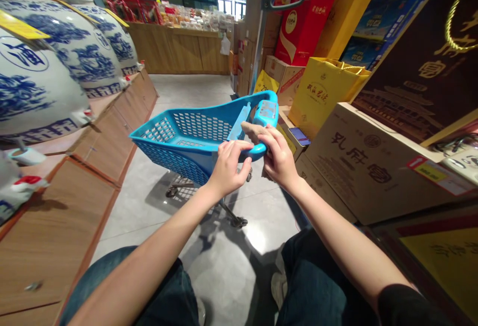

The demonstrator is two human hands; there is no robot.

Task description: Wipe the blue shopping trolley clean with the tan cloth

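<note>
A blue plastic shopping cart (179, 154) with lattice sides stands before me, its handle end toward my right. My left hand (230, 165) is curled over the near end of its blue handle (257, 151), thumb on the near side. In my right hand (279, 159) is a crumpled beige-brown cloth (254, 130), pressed around the handle bar just right of my left hand. Part of the cloth is hidden under the fingers, and a bit hangs below. A worn grey label shows on the handle's blue middle panel (266, 112).
Large blue-and-white jars (33, 67) line a wooden cabinet (70, 206) at left. Cartons (347, 162), a yellow gift bag (317, 92) and a red box (302, 27) are stacked close on the right. Behind the cart, tiled floor (190, 84) leads to a wooden counter (175, 50) with packaged goods.
</note>
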